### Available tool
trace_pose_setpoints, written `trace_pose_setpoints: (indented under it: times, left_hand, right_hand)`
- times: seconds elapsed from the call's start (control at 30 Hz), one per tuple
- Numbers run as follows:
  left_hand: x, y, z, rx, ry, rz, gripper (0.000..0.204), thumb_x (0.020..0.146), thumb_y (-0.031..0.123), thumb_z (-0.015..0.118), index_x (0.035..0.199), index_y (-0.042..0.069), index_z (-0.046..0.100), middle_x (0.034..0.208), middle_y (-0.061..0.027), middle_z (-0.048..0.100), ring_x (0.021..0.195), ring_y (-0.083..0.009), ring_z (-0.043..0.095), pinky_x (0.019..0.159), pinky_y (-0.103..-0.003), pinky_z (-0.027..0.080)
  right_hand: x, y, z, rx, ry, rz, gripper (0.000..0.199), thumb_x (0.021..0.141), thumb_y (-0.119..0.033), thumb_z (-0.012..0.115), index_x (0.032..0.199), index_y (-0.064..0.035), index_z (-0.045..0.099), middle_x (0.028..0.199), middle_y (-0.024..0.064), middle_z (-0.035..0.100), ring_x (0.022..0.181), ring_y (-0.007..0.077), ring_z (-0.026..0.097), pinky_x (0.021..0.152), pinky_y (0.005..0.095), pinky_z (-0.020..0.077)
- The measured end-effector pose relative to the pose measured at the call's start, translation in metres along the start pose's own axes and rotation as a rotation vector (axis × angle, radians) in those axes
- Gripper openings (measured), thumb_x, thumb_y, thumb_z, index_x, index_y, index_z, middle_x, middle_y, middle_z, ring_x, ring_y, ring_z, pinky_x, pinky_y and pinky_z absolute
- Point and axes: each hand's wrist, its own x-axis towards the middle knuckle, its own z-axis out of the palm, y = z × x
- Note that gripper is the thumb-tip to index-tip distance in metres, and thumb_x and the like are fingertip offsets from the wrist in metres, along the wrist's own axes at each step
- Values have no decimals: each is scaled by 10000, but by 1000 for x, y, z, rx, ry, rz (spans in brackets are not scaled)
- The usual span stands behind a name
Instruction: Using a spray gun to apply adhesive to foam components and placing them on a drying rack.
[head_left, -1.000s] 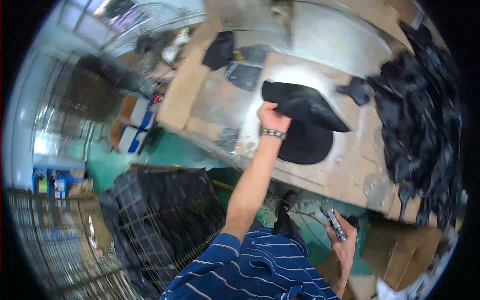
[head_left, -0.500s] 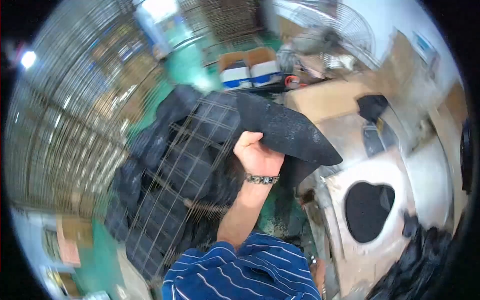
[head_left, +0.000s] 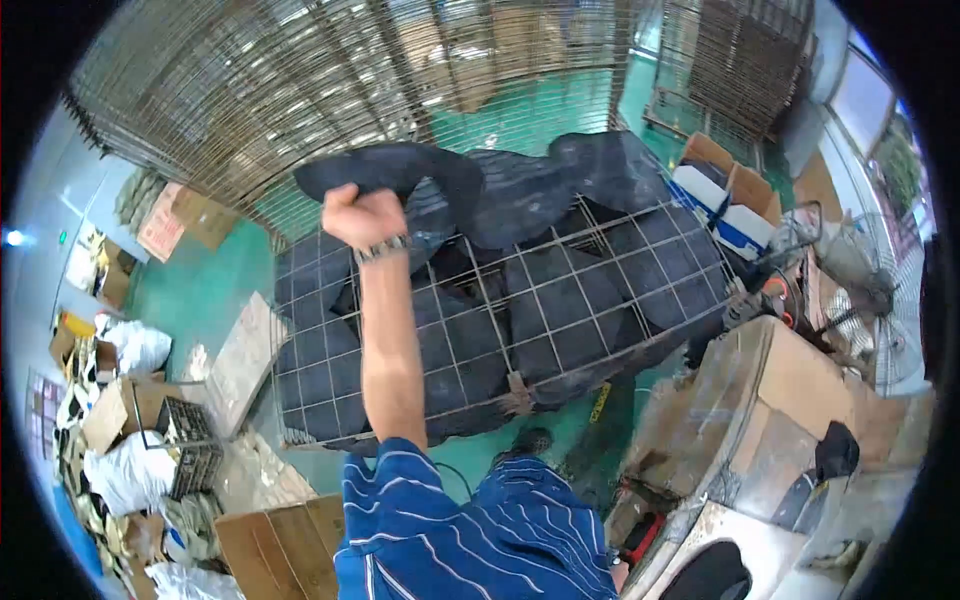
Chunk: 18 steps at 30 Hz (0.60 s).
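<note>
My left hand (head_left: pixel 365 218), with a bracelet at its wrist, is closed on the edge of a floppy black sheet (head_left: pixel 400 165) with rounded ends. The sheet hangs over the far side of a wire grid rack (head_left: pixel 560 330), with one end curling down. More black sheets (head_left: pixel 610 170) of similar shape lie along the rack's far edge, overlapping each other. Beneath the wires, several dark pieces (head_left: pixel 560 300) show through the mesh. Only a sliver of my right hand (head_left: pixel 620 575) shows beside my shirt at the lower edge; its fingers are hidden.
Tall wire racks (head_left: pixel 480 60) stand beyond the grid. Two blue-and-white boxes (head_left: pixel 740 230) and a large fan (head_left: pixel 890 290) are at the right. A cardboard-covered bench (head_left: pixel 760 400) fills the near right. Bags and cartons (head_left: pixel 140 460) crowd the left.
My view has swung to the right, away from the bench. My left hand, still gripping the black sheet, has moved it over the far part of the wire rack.
</note>
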Motion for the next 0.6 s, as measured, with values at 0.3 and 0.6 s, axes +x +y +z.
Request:
trace_pose_setpoints:
  times: [0.3, 0.6]
  left_hand:
    - [257, 168, -149, 138, -59, 259, 77, 684, 98, 522, 755, 68, 532, 784, -110, 588, 708, -340, 637, 661, -499, 550]
    - [126, 202, -408, 1408, 1236, 225, 968, 797, 107, 749, 1643, 129, 279, 1160, -223, 695, 804, -349, 757, 513, -435, 649]
  right_hand:
    - [52, -114, -91, 53, -98, -117, 452, 645, -348, 946, 730, 16, 692, 673, 173, 703, 700, 378, 712, 639, 492, 557]
    - [6, -195, -143, 293, -179, -283, 228, 738, -237, 805, 817, -47, 706, 690, 150, 694, 683, 395, 712, 646, 502, 559]
